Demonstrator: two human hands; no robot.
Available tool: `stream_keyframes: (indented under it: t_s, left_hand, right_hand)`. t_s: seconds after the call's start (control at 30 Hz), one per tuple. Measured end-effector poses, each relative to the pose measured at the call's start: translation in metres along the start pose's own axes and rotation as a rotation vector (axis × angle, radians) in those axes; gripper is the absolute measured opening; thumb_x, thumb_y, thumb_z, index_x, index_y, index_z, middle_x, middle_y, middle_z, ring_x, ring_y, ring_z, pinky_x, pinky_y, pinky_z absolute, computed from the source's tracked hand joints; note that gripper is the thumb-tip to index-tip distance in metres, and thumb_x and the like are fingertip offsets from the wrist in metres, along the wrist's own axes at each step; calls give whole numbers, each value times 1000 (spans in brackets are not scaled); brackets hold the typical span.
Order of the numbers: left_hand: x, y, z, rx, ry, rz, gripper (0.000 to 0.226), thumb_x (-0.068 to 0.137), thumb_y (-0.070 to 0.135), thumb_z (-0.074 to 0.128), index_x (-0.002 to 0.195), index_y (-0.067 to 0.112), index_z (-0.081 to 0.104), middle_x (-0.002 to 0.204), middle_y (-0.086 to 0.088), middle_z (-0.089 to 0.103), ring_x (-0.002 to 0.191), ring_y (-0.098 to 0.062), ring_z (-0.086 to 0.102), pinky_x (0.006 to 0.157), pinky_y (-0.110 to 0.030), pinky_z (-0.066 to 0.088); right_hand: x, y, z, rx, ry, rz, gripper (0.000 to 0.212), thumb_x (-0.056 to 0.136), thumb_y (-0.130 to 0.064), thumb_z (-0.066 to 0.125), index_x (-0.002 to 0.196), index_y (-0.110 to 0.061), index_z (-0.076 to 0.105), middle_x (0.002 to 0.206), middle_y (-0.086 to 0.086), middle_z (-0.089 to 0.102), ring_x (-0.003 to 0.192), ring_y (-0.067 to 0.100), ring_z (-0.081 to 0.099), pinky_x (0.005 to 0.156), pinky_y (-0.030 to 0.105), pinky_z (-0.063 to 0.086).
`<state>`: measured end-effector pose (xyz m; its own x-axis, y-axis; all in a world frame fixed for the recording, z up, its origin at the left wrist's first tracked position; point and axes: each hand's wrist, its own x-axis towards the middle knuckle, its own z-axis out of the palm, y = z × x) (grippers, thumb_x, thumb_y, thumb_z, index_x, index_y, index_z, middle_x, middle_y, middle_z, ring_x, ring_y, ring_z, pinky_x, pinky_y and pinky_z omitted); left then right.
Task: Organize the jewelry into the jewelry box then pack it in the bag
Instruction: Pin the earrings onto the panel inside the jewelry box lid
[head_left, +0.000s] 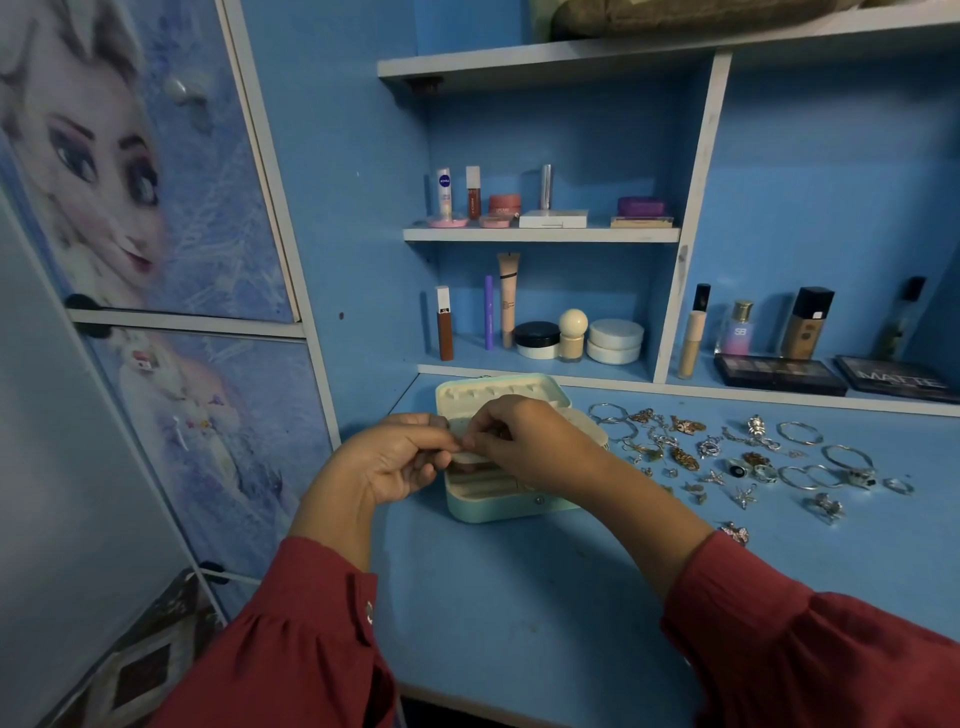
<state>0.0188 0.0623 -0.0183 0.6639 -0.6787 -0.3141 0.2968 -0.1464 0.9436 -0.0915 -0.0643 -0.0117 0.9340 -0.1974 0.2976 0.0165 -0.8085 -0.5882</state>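
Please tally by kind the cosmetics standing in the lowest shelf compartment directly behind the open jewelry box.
Upright tubes: 3
Round jars: 3
Ball-capped bottle: 1
Total: 7

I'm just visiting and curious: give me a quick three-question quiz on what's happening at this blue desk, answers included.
1. True or false: the jewelry box has its lid shut.
2. On which side of the box does the loose jewelry lie: A left, B right, C behind?
3. Where do the left hand and right hand meet?

Key
1. False: the lid stands open.
2. B.
3. Over the open box, fingertips pinched together; whatever tiny thing they pinch is too small to make out.
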Motion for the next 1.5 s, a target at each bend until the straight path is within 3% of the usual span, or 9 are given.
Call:
stream_keyframes:
  t_s: [0.27,0.37,0.5,0.63,0.8,0.93,1.37,1.5]
  left_hand:
    - [1,0,0,-26,10,-10,29,86,-8,57,68,14,51,46,1,54,35,-2,51,30,-10,36]
    - [1,-1,0,-41,17,-13,30,86,-9,57,68,14,51,45,2,53,35,-2,51,30,-10,35]
    - [1,-1,0,-54,21,-17,31,86,-9,57,66,14,51,44,2,52,35,-2,51,29,-10,35]
    - [1,0,0,-51,15,-20,31,85,-8,58,66,15,50,44,2,53,35,-2,51,30,-10,36]
    - [0,1,2,-56,28,-22,28,86,-7,56,67,14,52,43,2,53,34,-3,51,30,-11,35]
    - [-1,2,2,-74,43,-30,25,87,-4,53,69,12,55,42,2,54,33,-3,51,30,-10,35]
    - [1,1,2,-80,39,-38,24,87,-5,54,69,11,55,42,1,54,33,-3,51,29,-11,36]
    - [1,1,1,-85,37,-41,26,87,-5,55,66,11,55,41,1,53,32,-3,51,29,-11,36]
  right_hand:
    - [3,-4,-1,-75,-31,-6,14,92,-20,58,96,-11,68,96,2,63,88,16,55,74,26,43]
    - [5,-4,-1,-60,-45,17,13,90,-21,60,95,-14,69,91,-1,62,83,13,54,66,20,41]
    - [7,-2,-2,-49,-59,33,11,89,-23,63,93,-16,70,89,-1,63,82,12,55,67,22,42]
    - [5,1,-8,54,-43,60,10,91,-25,61,83,-22,66,78,-11,59,74,3,52,58,10,35]
    - [7,2,-6,73,-1,51,11,90,-23,60,80,-20,64,73,-15,58,68,-1,51,56,5,36]
    - [8,4,-3,65,-7,32,12,89,-24,62,81,-16,66,75,-8,61,70,6,53,60,11,39]
    - [8,4,-4,82,-28,-10,12,90,-24,64,83,-14,68,74,-6,62,67,5,52,60,9,38]
    - [8,3,-4,34,-43,-14,12,90,-23,64,88,-13,69,81,-2,64,74,10,55,68,19,43]
